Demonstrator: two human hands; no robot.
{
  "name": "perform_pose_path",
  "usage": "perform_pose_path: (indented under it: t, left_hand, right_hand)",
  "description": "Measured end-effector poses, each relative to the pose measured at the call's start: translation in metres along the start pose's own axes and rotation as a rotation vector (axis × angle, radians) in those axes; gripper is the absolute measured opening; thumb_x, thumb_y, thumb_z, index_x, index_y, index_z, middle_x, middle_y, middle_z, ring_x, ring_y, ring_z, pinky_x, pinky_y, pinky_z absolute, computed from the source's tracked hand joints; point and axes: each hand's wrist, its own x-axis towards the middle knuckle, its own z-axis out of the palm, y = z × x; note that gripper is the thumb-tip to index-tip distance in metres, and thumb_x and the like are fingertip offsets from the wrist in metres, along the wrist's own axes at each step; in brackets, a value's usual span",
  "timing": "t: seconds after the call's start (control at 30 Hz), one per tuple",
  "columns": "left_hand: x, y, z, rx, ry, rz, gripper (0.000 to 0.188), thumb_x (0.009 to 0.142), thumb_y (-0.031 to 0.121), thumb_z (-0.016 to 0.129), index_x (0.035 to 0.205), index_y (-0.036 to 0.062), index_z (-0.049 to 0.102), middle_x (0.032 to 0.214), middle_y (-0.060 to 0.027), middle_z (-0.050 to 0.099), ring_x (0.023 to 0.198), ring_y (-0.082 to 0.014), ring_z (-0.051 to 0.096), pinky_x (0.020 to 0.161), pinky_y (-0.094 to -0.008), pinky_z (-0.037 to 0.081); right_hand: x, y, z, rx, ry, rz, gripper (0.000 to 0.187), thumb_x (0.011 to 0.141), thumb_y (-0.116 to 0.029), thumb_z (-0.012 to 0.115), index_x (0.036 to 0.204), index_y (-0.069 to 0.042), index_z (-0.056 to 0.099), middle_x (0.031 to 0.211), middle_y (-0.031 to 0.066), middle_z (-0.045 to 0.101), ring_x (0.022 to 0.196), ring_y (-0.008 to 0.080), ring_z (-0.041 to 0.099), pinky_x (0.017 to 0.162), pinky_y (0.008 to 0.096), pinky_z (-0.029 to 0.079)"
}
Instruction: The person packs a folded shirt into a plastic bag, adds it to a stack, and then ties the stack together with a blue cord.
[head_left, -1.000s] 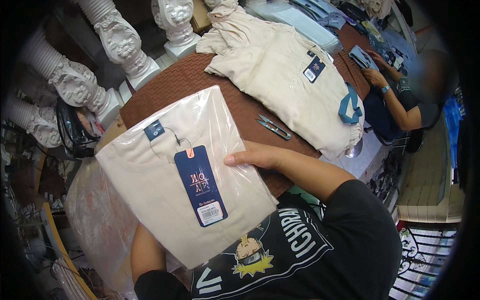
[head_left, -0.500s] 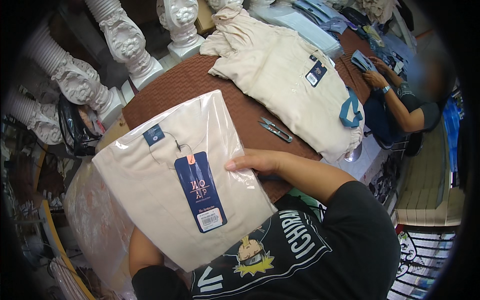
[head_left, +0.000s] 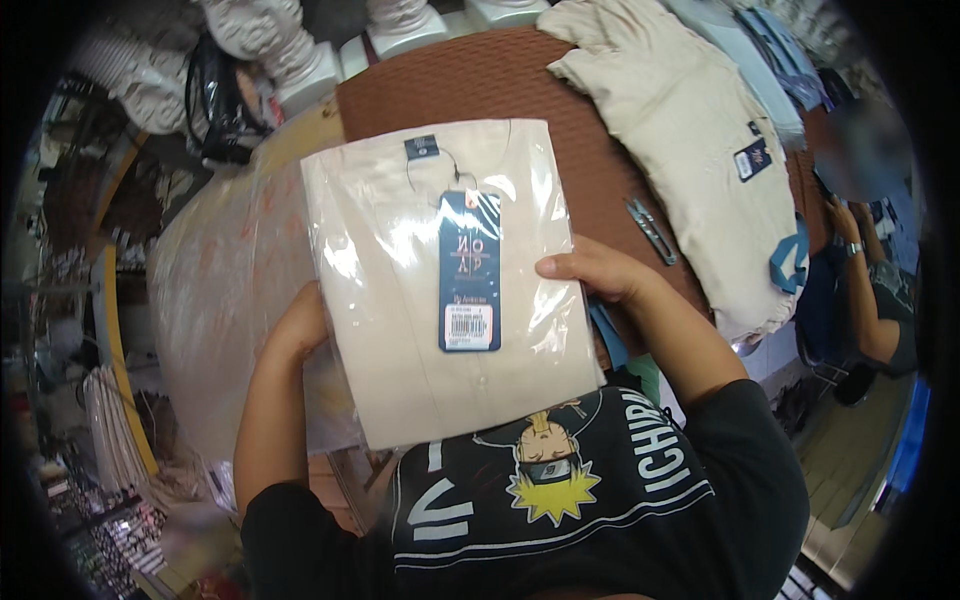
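Observation:
A folded cream shirt in a clear plastic bag [head_left: 390, 330] is held up in front of my chest. Through the plastic show a dark neck label and a long blue hang tag [head_left: 468, 270] on a thin string. My right hand [head_left: 595, 268] grips the bag's right edge, thumb on the front and fingers behind. At the left edge my left hand [head_left: 314, 312] holds the bag from behind, its fingers hidden. Beyond the bag, to the right, thread snips [head_left: 652, 232] lie on the brown cloth near another cream shirt [head_left: 680, 130] with a dark tag.
A brown-covered table [head_left: 460, 85] spreads ahead, with white ornate balusters [head_left: 270, 40] behind it. Crumpled clear plastic [head_left: 230, 290] stands at the left. A teal strap [head_left: 790, 262] lies by the loose shirt's end. Another person's hand [head_left: 845, 220] shows at the far right.
The bagged shirt has turned more upright and shifted right, still in my right hand. My left wrist now shows at its left edge. The view has swung, so the table things appear farther right.

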Motion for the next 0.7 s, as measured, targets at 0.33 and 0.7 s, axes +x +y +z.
perform_pose_path:
  t: [0.33, 0.7]
  left_hand:
    - [-0.052, 0.012, 0.006, 0.113, 0.611, 0.001, 0.016, 0.077, 0.007, 0.057, 0.089, -0.0026, 0.061, 0.099, -0.0199, 0.06, 0.095, -0.0359, 0.057, 0.081, -0.0391, 0.044]
    - [-0.12, 0.035, -0.013, 0.326, 0.728, -0.307, 0.02, 0.081, 0.023, 0.061, 0.087, 0.0042, 0.064, 0.1, -0.017, 0.061, 0.095, -0.0315, 0.057, 0.08, -0.039, 0.044]
  right_hand:
    - [0.007, -0.018, 0.007, -0.317, 0.116, 0.311, 0.049, 0.077, -0.039, 0.062, 0.109, -0.002, 0.058, 0.103, 0.0062, 0.061, 0.084, 0.0109, 0.057, 0.067, 0.0199, 0.043]
    - [-0.008, -0.028, 0.018, -0.724, 0.238, 0.194, 0.058, 0.076, -0.056, 0.057, 0.094, -0.002, 0.065, 0.067, -0.0017, 0.055, 0.052, 0.006, 0.042, 0.043, 0.0212, 0.026]
